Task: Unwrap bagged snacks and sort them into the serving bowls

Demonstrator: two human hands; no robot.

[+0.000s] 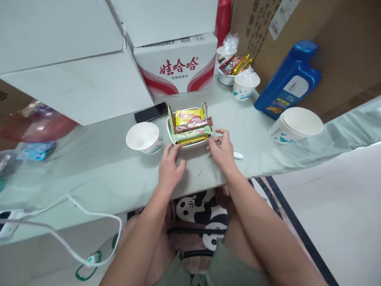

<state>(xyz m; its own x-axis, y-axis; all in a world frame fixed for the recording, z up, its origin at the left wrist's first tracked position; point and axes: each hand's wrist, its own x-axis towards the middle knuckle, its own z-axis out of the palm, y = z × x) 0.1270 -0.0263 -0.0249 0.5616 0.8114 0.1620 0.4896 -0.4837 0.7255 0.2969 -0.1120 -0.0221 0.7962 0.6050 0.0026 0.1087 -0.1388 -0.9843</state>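
Note:
A small white bowl (190,147) stands in front of me on the cloth-covered table. Packaged snack bars fill it: a yellow packet (188,117) at the back, a brown-wrapped bar (193,125) across the middle and a green-wrapped bar (193,134) in front. More green wrappers stand up at its sides. My left hand (172,165) is at the bowl's front left, fingertips by the rim and thumb spread. At the front right corner, my right hand (222,150) has bent, parted fingers, fingertips at the rim. Neither hand grips anything.
Left of the bowl are a paper cup (144,138) and a dark phone (151,113). Stacked paper cups (294,125), a blue bottle (288,81) and a snack-filled bowl (226,78) stand to the right. White boxes (178,63) line the back; a white cable (98,215) hangs at left.

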